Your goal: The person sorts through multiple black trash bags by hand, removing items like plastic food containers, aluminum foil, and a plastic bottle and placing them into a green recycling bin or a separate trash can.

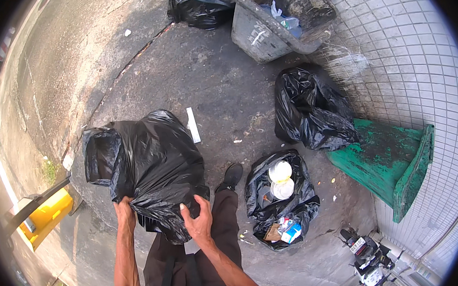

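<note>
A large black plastic garbage bag (164,150) spreads out in front of my legs, its far-left end folded into a squarish hollow. My left hand (124,209) grips the gathered plastic at its near left edge. Against the near right side of the same bag is my right hand (199,220), thumb and fingers spread, holding nothing that I can see. A dark ribbed object (148,223) peeks out under the plastic between my hands; most of it is hidden. Right of my shoe (233,175) sits an open black bag (256,173) with round white containers (282,180) and wrappers in it.
Another black bag (311,109) leans by a tipped green bin (383,161) along the tiled wall (401,67). Beyond stand a grey tub (256,37) holding plastic waste and a further black bag (200,5). A yellow container (50,214) is at left; motorcycles (368,264) stand lower right.
</note>
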The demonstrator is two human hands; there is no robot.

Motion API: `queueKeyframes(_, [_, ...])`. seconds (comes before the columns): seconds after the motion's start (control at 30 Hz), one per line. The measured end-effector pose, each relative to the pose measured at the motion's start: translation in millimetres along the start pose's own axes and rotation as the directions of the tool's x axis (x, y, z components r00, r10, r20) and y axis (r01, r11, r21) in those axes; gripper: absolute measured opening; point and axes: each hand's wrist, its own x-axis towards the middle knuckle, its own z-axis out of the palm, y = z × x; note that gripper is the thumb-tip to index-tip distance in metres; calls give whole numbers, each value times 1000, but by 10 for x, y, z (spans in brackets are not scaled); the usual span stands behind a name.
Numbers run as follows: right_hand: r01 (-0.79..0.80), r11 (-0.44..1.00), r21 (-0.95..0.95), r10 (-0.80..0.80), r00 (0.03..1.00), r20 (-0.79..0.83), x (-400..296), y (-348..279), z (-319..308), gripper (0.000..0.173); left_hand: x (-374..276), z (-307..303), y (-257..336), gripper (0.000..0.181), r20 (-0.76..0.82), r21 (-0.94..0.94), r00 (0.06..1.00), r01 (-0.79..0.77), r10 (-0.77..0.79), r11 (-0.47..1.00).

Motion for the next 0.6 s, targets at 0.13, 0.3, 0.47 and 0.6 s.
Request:
queueKeyframes(0.13, [-950,312,5,748,249,615,-408,726,103,99,-254,-68,-78,50,-59,175,960,-260,273,950])
queueKeyframes(0.3, [-880,-415,232,219,151,964,-574,973,1040,66,-478,-246,-18,35,-56,156,966,-243,254,957])
queueKeyframes(0.47, [-756,144,639,261,652,712,-227,723,1357,30,-989,209,454,9,280,284,782,-622,557,730])
queueKeyframes(0.6, [-834,386,393,300,517,802,268,-31,448,25,-1183,178,606,11,204,347,800,-598,564,722])
